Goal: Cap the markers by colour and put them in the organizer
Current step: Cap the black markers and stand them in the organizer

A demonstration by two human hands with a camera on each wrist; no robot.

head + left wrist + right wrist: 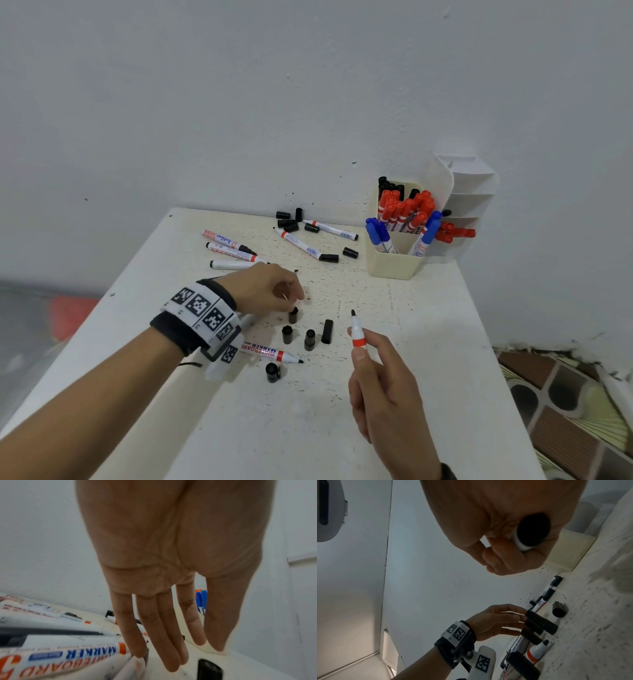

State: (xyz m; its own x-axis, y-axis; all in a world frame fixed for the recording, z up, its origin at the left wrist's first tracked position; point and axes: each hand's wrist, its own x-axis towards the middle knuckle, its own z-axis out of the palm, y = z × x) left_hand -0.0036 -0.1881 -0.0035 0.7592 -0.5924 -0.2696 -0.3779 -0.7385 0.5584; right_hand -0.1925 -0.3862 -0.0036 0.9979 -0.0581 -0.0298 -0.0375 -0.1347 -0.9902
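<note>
My right hand (pixel 383 387) pinches an uncapped black marker (pixel 357 334), tip up, just right of the 4 loose caps at table centre. My left hand (pixel 270 291) reaches down with fingers nearly straight onto the leftmost cap (pixel 293 315), touching it, not yet gripping. A careless nudge could roll the caps off, or ink my fingers. I count 5 caps near me, about 7 markers lying loose, and 1 organizer (pixel 394 263) beyond, already holding red, blue and black.

Uncapped black marker (pixel 357 334) upright; black caps (pixel 309 339) loose beside it.
</note>
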